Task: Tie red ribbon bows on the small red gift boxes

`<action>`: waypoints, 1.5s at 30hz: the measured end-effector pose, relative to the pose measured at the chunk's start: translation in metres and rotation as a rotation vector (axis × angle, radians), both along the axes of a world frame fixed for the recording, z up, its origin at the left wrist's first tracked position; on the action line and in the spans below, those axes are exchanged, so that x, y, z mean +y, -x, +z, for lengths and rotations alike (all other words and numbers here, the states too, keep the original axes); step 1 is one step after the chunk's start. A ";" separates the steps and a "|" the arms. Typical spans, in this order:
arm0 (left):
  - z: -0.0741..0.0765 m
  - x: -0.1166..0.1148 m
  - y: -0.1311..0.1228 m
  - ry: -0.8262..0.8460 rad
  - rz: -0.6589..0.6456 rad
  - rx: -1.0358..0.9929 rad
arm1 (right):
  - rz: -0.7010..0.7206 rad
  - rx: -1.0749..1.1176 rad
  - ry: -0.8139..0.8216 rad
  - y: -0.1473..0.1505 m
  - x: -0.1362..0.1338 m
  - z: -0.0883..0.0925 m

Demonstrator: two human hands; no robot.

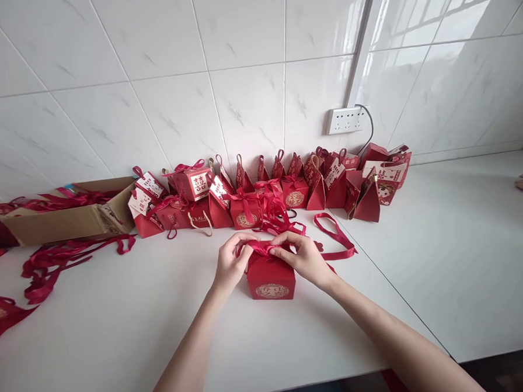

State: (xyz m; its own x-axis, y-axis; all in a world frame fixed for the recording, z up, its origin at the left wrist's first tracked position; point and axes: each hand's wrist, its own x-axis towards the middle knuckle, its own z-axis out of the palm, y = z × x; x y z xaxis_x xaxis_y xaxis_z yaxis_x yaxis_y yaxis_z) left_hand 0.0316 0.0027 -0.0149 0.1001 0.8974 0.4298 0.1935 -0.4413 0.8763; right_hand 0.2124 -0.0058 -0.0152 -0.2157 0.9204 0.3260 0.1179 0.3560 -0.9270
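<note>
A red gift box (271, 282) with a gold round emblem on its front stands upright on the white table, below my two hands. Dark red ribbon (261, 248) lies bunched across its top. My left hand (234, 262) pinches the ribbon at the box's left side, thumb against fingers. From the other side, my right hand (303, 257) grips the ribbon between thumb and forefinger, close to the middle of the lid. Part of the ribbon is hidden behind my fingers, so the exact form of the knot does not show.
Behind the box, several red gift boxes (294, 193) stand along the tiled wall. A cardboard box (56, 224) holding red ribbons sits at the left, with loose ribbons (46, 271) before it. A ribbon loop (343, 244) lies right. A power strip (347, 121) hangs on the wall.
</note>
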 end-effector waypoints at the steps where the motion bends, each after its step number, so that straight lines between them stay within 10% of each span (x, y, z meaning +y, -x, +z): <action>1: 0.000 -0.001 0.000 -0.029 0.020 -0.002 | -0.004 0.006 0.021 0.001 0.000 0.001; 11: 0.003 -0.007 -0.004 -0.354 0.004 0.109 | 0.070 0.038 -0.056 0.005 -0.002 0.003; 29: -0.001 0.000 -0.004 -0.051 -0.030 -0.071 | 0.161 0.223 0.191 0.009 -0.005 0.000; 45: 0.011 -0.007 0.000 -0.008 -0.161 0.256 | 0.064 0.291 0.147 0.010 -0.004 -0.002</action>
State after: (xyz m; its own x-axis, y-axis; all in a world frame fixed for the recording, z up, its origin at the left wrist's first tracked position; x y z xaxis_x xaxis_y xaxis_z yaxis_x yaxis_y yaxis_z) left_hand 0.0320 -0.0046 -0.0041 0.3471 0.8577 0.3793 0.3343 -0.4910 0.8044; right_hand 0.2027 -0.0102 -0.0173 -0.1922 0.9498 0.2468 -0.1773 0.2138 -0.9607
